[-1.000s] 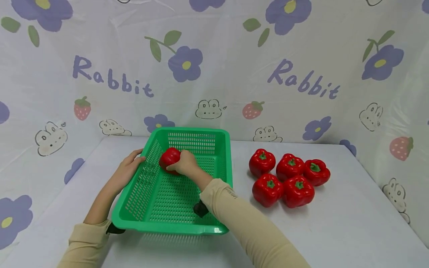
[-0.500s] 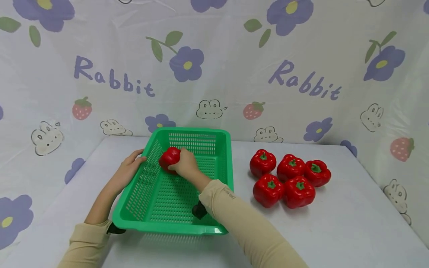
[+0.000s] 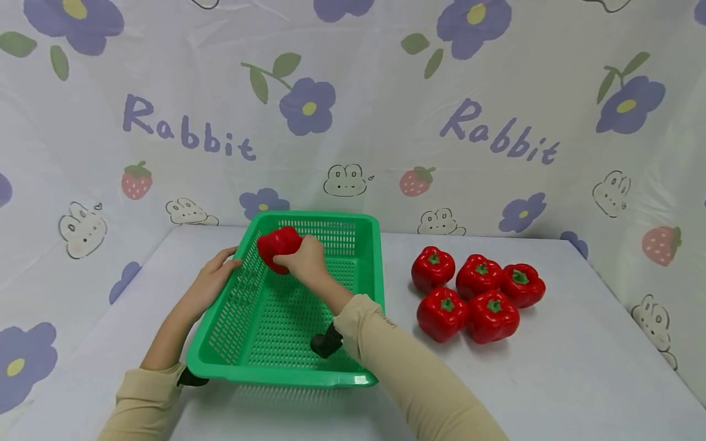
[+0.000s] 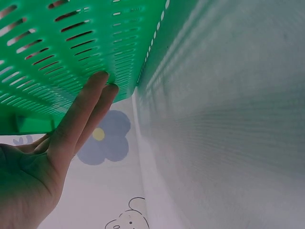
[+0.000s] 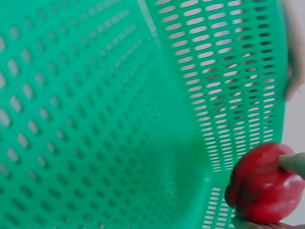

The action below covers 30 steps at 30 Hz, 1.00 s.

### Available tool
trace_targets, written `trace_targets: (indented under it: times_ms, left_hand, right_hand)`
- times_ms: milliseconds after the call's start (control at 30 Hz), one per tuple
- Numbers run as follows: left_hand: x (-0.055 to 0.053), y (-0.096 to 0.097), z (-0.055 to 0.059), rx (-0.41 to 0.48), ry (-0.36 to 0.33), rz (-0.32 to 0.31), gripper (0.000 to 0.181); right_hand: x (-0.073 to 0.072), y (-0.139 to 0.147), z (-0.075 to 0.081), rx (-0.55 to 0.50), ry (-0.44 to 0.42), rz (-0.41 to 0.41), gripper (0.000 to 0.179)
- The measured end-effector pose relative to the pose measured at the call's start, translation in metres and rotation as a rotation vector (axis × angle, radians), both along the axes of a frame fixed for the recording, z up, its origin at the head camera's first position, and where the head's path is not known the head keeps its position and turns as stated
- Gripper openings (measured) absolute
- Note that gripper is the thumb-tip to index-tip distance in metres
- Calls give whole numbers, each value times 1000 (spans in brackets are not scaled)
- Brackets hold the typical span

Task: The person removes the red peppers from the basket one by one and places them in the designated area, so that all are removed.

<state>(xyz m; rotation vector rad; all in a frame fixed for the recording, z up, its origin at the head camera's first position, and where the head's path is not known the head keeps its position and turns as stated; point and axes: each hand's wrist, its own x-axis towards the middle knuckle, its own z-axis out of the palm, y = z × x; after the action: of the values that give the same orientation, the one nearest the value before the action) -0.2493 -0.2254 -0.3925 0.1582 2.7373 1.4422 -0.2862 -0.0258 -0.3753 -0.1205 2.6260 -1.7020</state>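
In the head view, my right hand grips a red bell pepper inside the green plastic basket, near its far left corner. The right wrist view shows that bell pepper between thumb and fingers, close to the slotted wall; its stem is not visible there. At the basket's left side is my left hand, with the thumb at the rim. Seen from the left wrist, the fingers lie straight against the outside of the basket wall.
Several more red bell peppers with green stems stand grouped on the white table, right of the basket. A patterned white curtain rises behind the table. A dark wrist-worn device hangs below the right wrist, over the basket.
My right hand has raised the bell pepper slightly, up and away toward the basket's far end. The left hand and basket have stayed in place.
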Motion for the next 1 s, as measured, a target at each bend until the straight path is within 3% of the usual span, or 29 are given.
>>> trace_targets:
  times_ms: [367,533,800,1000]
  left_hand:
    - [-2,0,-2,1,-2,-2,57]
    - [-3,1,-1,-3,-2,1,57]
    - [-3,0,-1,-1,-5,-2,56]
    - [-1,-2,0,-8,-4,0,57]
  right_hand:
    - [2,3,22,-194,-35,-57,59]
    - [6,6,32,-267,-60,-41,60]
    - [29,26,59,-361,-66,64,64]
    - [46,56,72,-415,-64,82,66]
